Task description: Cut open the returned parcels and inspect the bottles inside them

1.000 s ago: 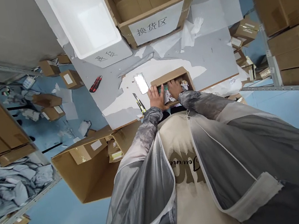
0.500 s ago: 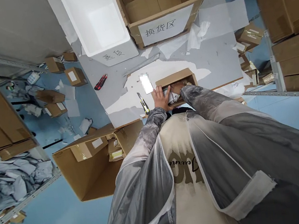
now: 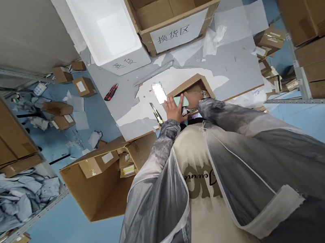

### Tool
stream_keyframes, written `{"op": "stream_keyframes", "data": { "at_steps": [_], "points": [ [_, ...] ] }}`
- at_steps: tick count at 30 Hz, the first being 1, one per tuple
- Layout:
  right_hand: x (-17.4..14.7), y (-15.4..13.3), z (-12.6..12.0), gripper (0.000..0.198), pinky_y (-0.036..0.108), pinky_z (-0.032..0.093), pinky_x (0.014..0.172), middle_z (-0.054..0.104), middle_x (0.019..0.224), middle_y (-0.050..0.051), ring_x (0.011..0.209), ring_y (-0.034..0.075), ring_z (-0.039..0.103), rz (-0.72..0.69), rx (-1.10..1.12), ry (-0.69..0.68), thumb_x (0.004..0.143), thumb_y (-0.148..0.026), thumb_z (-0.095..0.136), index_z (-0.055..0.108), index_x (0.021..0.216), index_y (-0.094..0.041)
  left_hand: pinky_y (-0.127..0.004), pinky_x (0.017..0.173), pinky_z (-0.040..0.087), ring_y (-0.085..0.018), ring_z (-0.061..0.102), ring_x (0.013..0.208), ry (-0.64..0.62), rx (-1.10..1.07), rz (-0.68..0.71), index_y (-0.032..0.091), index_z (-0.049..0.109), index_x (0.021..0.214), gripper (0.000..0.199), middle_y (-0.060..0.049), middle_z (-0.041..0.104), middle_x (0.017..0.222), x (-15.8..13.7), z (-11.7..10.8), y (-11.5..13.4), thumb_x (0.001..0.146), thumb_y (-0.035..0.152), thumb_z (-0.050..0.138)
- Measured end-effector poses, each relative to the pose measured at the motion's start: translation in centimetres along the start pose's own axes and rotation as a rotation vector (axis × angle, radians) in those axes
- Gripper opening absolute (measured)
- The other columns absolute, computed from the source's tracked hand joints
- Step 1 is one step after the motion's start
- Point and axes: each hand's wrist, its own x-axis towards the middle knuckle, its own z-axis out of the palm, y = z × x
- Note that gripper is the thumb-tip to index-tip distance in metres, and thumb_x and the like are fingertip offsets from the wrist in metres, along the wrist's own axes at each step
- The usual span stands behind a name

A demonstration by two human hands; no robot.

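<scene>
A small open cardboard box (image 3: 202, 81) lies on the table close to my body. My left hand (image 3: 173, 110) grips its left side, fingers outside and thumb reaching over the wall. My right hand (image 3: 193, 98) is over the box opening, closed on a pale green flat item (image 3: 182, 101) whose exact kind I cannot make out. The left thumb overlaps that item; whether it touches is unclear. Left of my hands lie a yellow-and-black utility knife (image 3: 157, 114) and a bright white phone-shaped object (image 3: 160, 93), partly blurred.
A white foam bin (image 3: 133, 61) and a large cardboard box with a paper label (image 3: 180, 31) stand at the table's back. A red utility knife (image 3: 111, 92) lies at left. Below the table's left edge, an open carton (image 3: 78, 192) holds smaller boxes. Torn paper (image 3: 214, 39) lies about.
My right hand has come up from inside the small box, bringing the pale green item into view. The small box has turned slightly. My left hand stays at its left side.
</scene>
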Motion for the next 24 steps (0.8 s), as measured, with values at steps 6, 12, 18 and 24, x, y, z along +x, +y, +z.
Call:
{"op": "stream_keyframes", "data": {
  "at_steps": [6, 12, 18, 24],
  "points": [
    [-5.1, -2.5, -5.1, 0.055, 0.062, 0.055, 0.128, 0.079, 0.154, 0.032, 0.148, 0.051, 0.070, -0.005, -0.281, 0.157, 0.108, -0.039, 0.086, 0.072, 0.152, -0.009, -0.090, 0.157, 0.003, -0.066, 0.014, 0.198, 0.128, -0.011, -0.009, 0.022, 0.044, 0.204, 0.154, -0.033, 0.025, 0.211, -3.5, -6.0, -1.6, 0.074, 0.054, 0.119],
    [-4.7, -6.0, -5.8, 0.074, 0.067, 0.059, 0.135, 0.081, 0.160, 0.025, 0.150, 0.051, 0.071, -0.288, 0.074, 0.407, 0.097, -0.046, 0.098, 0.074, 0.161, -0.017, -0.094, 0.157, 0.003, -0.071, 0.009, 0.197, 0.227, -0.025, -0.099, 0.022, 0.047, 0.200, 0.159, -0.032, 0.022, 0.211, -10.1, -13.4, -8.5, 0.065, 0.055, 0.123],
    [-1.6, -11.3, -4.4, 0.092, 0.075, 0.060, 0.138, 0.079, 0.166, 0.020, 0.157, 0.052, 0.072, -0.444, 0.466, 0.496, 0.093, -0.057, 0.104, 0.069, 0.172, -0.026, -0.095, 0.154, 0.015, -0.074, 0.017, 0.193, 0.270, -0.002, -0.310, 0.009, 0.032, 0.204, 0.159, -0.040, 0.025, 0.206, -13.8, -13.8, -14.4, 0.080, 0.073, 0.108],
    [3.1, -14.1, -3.1, 0.122, 0.078, 0.050, 0.150, 0.067, 0.181, 0.022, 0.174, 0.054, 0.059, -0.523, 0.612, 0.343, 0.094, -0.080, 0.105, 0.051, 0.191, -0.028, -0.089, 0.156, 0.015, -0.070, 0.014, 0.195, 0.278, -0.073, -0.468, 0.003, 0.026, 0.205, 0.163, -0.041, 0.022, 0.207, -12.8, -10.2, -19.6, 0.080, 0.071, 0.106]
  ]
}}
